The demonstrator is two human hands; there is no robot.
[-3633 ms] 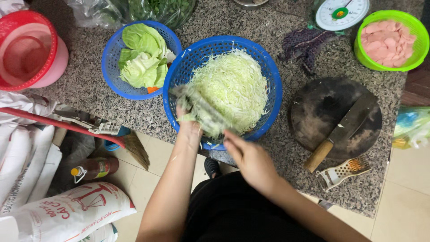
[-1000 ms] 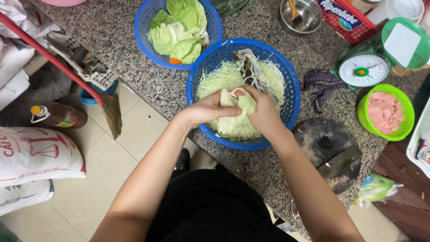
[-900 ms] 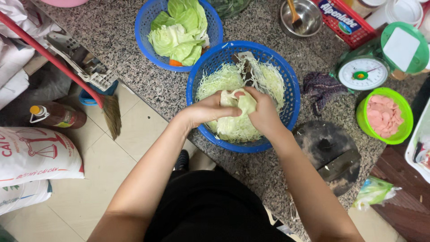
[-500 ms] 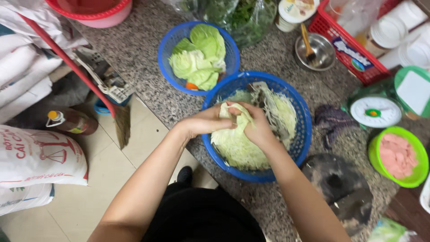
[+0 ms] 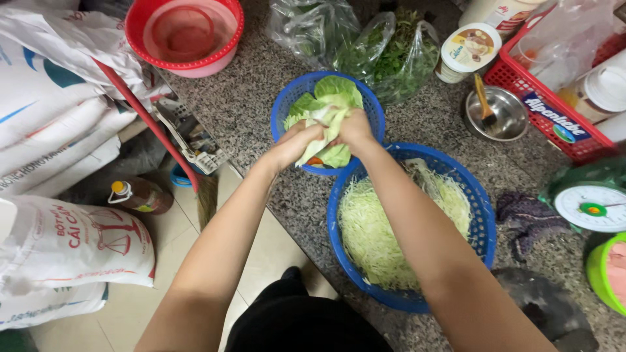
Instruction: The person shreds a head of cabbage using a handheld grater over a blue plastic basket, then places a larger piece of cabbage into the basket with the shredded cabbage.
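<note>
Both my hands reach over the small blue basket [image 5: 285, 107] of green cabbage leaves [image 5: 336, 91]. My left hand [image 5: 297, 143] and my right hand [image 5: 355, 129] grip the same pale cabbage piece [image 5: 324, 127] between them, just above that basket. Close to me stands a large blue basket [image 5: 479, 215] filled with finely shredded cabbage [image 5: 372, 234]; my right forearm crosses over it.
Speckled stone counter [image 5: 254, 98]. Red bowl [image 5: 186, 32] far left, bags of greens [image 5: 385, 49] behind the baskets, steel bowl with a spoon [image 5: 495, 114], red crate [image 5: 554, 98], kitchen scale [image 5: 593, 208], dark cloth [image 5: 528, 218], green bowl [image 5: 603, 274]. Sacks [image 5: 65, 241] and a bottle [image 5: 140, 195] on the floor.
My hands left the shredded cabbage in the large basket and moved to the small basket, where they took hold of a cabbage piece. The camera view shifted toward the counter's far side.
</note>
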